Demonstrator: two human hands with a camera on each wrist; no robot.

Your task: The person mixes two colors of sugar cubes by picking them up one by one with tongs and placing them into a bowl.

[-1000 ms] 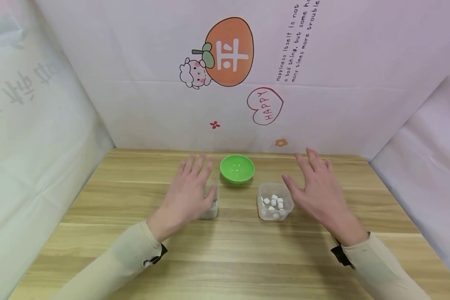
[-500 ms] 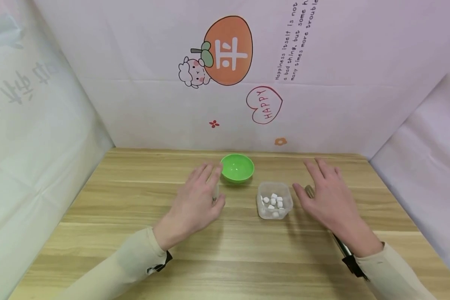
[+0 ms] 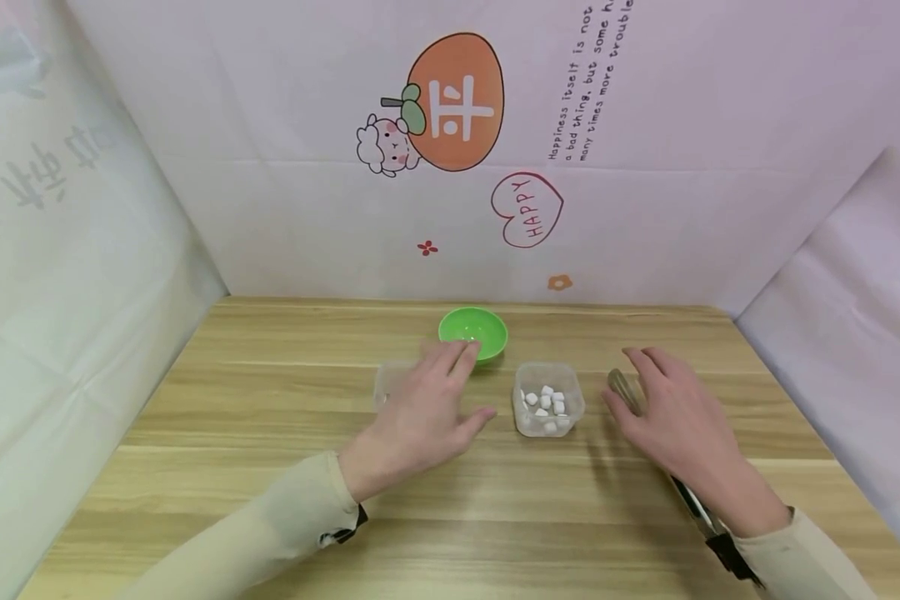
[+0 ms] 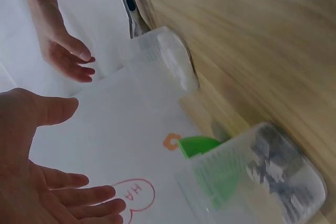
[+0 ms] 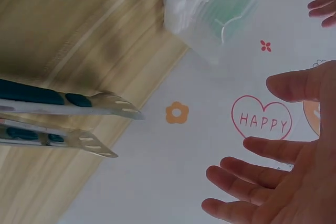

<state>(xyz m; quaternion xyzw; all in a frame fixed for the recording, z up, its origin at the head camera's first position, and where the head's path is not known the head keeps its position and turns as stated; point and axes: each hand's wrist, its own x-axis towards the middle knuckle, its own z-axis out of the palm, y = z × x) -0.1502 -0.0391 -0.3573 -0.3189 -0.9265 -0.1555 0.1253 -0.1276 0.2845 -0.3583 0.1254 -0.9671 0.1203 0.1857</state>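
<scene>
both wide, right grip (image 3: 678, 412) hovers over tongs (image 5: 63, 99), left grip (image 3: 423, 412) near a tub (image 3: 386, 379)

table (image 3: 495, 525): striped wood | back sheet (image 3: 307, 229): white (orange fruit print (image 3: 459, 102)) | right sheet (image 3: 847, 275): creased

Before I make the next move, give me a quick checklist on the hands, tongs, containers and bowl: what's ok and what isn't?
1. Left hand empty: ok; fingers extended, nothing held.
2. Right hand empty: ok; thumb and fingers spread, nothing held.
3. Tongs in grip: not ok; they lie below the right hand, arms apart at the tips.
4. Right container upright and stocked: ok; white pieces inside.
5. Left container unobstructed in the head view: not ok; the left hand covers much of it. The left wrist view shows dark pieces inside.
6. Green bowl fully empty: cannot tell; fingertips hide part of it.
</scene>
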